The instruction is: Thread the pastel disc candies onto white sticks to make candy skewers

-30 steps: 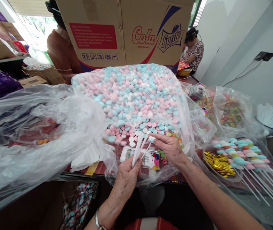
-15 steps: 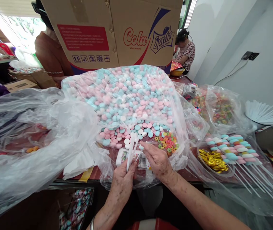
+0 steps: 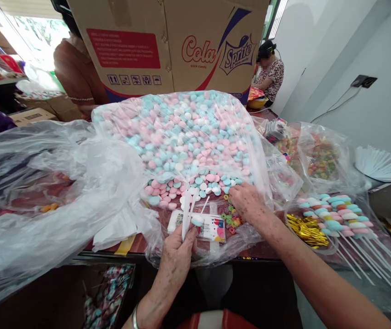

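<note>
My left hand (image 3: pixel 178 246) is closed around several white sticks (image 3: pixel 186 214). One thinner stick leans to the right, with a pale blue and white candy (image 3: pixel 197 221) on it just above my thumb. My right hand (image 3: pixel 248 203) is at the pile of colourful ring gummies (image 3: pixel 231 214), its fingers curled downward and pressed together. Whatever its fingertips may hold is hidden. Behind both hands, pink, blue and white marshmallow-like candies (image 3: pixel 188 132) fill a large clear plastic bag. Printed cards (image 3: pixel 214 228) lie under the plastic near my left hand.
A cardboard box (image 3: pixel 181 45) stands behind the bag. At right are a bowl of gold twist ties (image 3: pixel 305 230), finished candy skewers (image 3: pixel 339 214) and a bundle of white sticks (image 3: pixel 383 164). Crumpled plastic (image 3: pixel 95 183) covers the left. Two other people sit beyond the table.
My right hand has left the stick's side and moved right to the ring gummies. The candy above my left thumb and the printed cards are now in plain view. My left hand keeps hold of the sticks.
</note>
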Action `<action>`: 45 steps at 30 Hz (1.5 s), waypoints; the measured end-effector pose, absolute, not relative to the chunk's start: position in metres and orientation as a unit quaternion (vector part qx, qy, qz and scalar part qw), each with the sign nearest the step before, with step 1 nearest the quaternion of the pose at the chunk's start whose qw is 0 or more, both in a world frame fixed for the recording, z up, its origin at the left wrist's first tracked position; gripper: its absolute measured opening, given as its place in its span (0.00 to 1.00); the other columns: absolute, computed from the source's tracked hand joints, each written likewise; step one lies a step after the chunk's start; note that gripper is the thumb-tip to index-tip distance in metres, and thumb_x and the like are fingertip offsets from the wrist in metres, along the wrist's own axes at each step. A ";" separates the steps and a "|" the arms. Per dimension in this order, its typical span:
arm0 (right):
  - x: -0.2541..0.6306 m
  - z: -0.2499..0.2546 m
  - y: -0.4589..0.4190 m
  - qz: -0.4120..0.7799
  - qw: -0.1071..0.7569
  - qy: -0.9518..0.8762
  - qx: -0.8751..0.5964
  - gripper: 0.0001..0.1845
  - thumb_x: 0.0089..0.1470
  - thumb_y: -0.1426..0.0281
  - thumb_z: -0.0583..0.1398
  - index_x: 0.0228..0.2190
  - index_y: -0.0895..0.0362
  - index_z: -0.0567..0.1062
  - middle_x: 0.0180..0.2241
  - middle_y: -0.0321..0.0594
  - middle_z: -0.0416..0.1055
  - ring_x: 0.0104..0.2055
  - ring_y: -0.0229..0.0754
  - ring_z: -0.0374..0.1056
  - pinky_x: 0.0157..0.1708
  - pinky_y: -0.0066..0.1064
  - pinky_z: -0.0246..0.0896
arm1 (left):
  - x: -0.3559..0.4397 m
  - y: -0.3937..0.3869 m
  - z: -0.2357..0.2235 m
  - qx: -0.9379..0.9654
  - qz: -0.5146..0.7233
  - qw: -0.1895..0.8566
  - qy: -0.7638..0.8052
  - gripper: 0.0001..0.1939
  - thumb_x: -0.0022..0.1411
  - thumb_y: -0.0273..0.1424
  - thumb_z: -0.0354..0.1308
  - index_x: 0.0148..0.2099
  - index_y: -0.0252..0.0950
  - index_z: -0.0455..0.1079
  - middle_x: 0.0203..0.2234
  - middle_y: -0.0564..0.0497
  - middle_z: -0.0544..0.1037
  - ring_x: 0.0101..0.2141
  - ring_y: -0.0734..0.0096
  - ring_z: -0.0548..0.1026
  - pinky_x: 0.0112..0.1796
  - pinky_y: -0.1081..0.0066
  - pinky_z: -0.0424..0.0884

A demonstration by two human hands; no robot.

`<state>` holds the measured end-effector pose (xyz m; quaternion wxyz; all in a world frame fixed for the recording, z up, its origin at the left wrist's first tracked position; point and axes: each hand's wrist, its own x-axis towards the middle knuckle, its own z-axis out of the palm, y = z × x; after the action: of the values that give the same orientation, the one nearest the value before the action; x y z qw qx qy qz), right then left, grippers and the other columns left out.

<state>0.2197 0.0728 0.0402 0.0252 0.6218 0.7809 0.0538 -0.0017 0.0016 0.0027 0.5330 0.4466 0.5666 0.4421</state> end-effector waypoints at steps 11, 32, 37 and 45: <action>0.213 0.029 0.074 -0.028 -0.057 0.839 0.541 0.09 0.57 0.77 0.56 0.33 0.58 0.77 0.36 0.46 0.75 0.43 0.48 0.67 0.44 0.36 0.57 | -0.003 0.002 0.002 0.446 0.424 0.552 0.563 0.17 0.57 0.44 0.60 0.32 0.34 0.71 0.13 0.60 0.63 0.14 0.81 0.52 0.16 0.76 0.44; 0.198 0.027 0.083 -0.116 -0.226 0.812 0.525 0.09 0.54 0.79 0.54 0.28 0.55 0.71 0.31 0.39 0.72 0.36 0.41 0.66 0.39 0.30 0.56 | -0.005 0.002 -0.001 0.462 0.422 0.551 0.553 0.17 0.59 0.43 0.58 0.26 0.36 0.65 0.14 0.59 0.64 0.13 0.82 0.51 0.16 0.76 0.45; 0.224 0.027 0.092 -0.089 -0.204 0.762 0.608 0.06 0.54 0.76 0.56 0.28 0.56 0.71 0.31 0.39 0.72 0.35 0.41 0.66 0.36 0.29 0.55 | -0.004 0.002 0.004 0.464 0.415 0.555 0.551 0.18 0.60 0.44 0.57 0.25 0.37 0.64 0.13 0.60 0.61 0.13 0.82 0.50 0.16 0.76 0.44; 0.205 0.025 0.085 0.003 -0.056 0.798 0.601 0.09 0.58 0.77 0.55 0.33 0.58 0.75 0.37 0.47 0.76 0.42 0.47 0.68 0.40 0.32 0.55 | -0.004 0.002 0.000 0.457 0.409 0.557 0.561 0.18 0.59 0.45 0.58 0.26 0.36 0.65 0.14 0.59 0.64 0.13 0.82 0.51 0.15 0.76 0.44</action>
<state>0.2055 0.0852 0.0248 -0.0559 0.6006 0.7976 0.0026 -0.0044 0.0024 -0.0002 0.5565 0.4566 0.5605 0.4094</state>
